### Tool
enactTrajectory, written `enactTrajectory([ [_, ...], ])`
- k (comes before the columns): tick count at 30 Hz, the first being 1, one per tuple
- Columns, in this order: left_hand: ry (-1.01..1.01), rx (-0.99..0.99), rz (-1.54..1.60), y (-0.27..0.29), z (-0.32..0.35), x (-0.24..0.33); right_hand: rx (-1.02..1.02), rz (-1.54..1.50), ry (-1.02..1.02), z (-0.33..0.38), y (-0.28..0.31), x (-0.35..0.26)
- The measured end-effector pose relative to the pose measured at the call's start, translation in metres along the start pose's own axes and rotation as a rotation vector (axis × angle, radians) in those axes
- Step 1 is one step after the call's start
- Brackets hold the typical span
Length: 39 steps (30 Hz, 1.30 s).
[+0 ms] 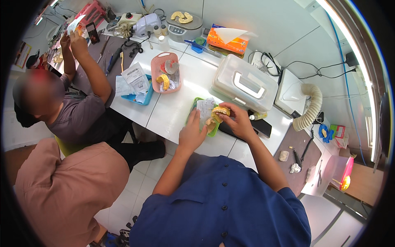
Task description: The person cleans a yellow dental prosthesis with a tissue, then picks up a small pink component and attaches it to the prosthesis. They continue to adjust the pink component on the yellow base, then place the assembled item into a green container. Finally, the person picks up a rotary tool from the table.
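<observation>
My right hand (238,122) grips a yellow dental cast (221,111) by its side, over a small green basket (214,132). Fingers extended, my left hand (191,135) is at the basket's left side and appears to hold nothing. Beside its fingertips, a printed paper slip (204,108) stands up out of the basket. Between my two hands shows a paler tan piece (210,123), partly hidden, whose kind I cannot make out.
A pink basket (172,88) with another yellow cast (163,82) and a blue tray (143,98) with papers lie to the left. Behind my right hand stands a clear plastic case (242,82). A dust hose (314,105) is at right. People stand and sit at left.
</observation>
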<state>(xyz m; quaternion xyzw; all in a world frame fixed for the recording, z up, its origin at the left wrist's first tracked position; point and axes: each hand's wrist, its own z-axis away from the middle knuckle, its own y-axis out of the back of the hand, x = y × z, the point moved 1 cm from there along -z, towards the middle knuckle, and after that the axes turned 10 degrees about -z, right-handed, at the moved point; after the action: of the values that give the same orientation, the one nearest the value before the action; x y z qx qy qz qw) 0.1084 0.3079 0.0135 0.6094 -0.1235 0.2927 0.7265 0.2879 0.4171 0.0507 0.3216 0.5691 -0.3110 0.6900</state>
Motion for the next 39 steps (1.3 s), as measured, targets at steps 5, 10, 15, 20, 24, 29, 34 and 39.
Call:
enactTrajectory([
  [5,-0.019,0.049,0.241,0.001,0.007,-0.003,-0.144,0.301,0.149,-0.029,-0.023,-0.002],
  [10,0.054,0.211,0.521,0.003,0.027,-0.004,-0.236,0.443,0.132,-0.041,-0.033,0.014],
  [15,0.11,0.504,0.423,-0.029,0.027,-0.033,-0.171,0.625,0.28,-0.045,-0.033,0.026],
  [20,0.473,0.139,0.878,-0.045,0.019,-0.054,-0.092,0.769,0.41,-0.05,-0.032,0.021],
  [24,0.553,0.02,1.329,-0.044,0.012,-0.056,-0.132,0.796,0.433,-0.051,-0.029,0.025],
  [29,0.538,0.006,1.361,-0.043,0.011,-0.059,-0.17,0.833,0.438,-0.052,-0.03,0.024],
  [34,0.534,0.026,1.352,-0.036,0.011,-0.056,-0.22,0.96,0.429,-0.06,-0.036,0.022],
  [39,0.53,0.068,1.357,-0.03,0.01,-0.058,-0.184,0.953,0.435,-0.069,-0.042,0.022],
])
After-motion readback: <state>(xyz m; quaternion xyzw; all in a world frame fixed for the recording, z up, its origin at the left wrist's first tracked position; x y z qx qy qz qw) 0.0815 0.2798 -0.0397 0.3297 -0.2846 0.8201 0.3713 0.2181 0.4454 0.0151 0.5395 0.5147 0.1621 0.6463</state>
